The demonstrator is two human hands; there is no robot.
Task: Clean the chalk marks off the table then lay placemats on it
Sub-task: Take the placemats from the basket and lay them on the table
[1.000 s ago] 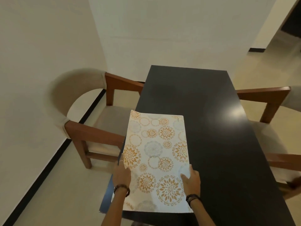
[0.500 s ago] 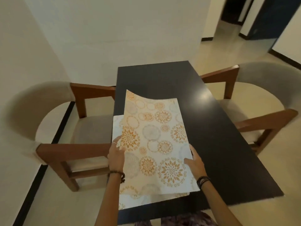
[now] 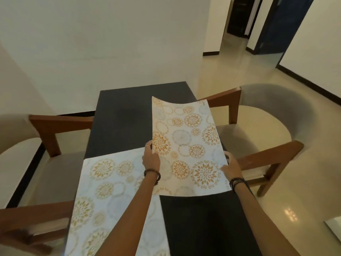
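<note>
one placemat (image 3: 110,191) lies on the desk (image 3: 125,115) at near left; a second placemat (image 3: 186,145) is right of it, chairs flanking left (image 3: 46,163) and right (image 3: 258,126).

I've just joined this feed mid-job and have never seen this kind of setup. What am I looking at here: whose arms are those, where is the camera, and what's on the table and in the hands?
There is no machine here. A person wears one wide-angle camera on the head, looking forward and down, so the two bare arms reaching in from below are the wearer's own. The dark table runs away from the viewer, with a chair on the left and another chair on the right. One patterned placemat lies flat on the table's near left side. The left hand and right hand grip the side edges of a second placemat, held above the right side with its far end curling up. I see no chalk marks on the bare part of the table.
</note>
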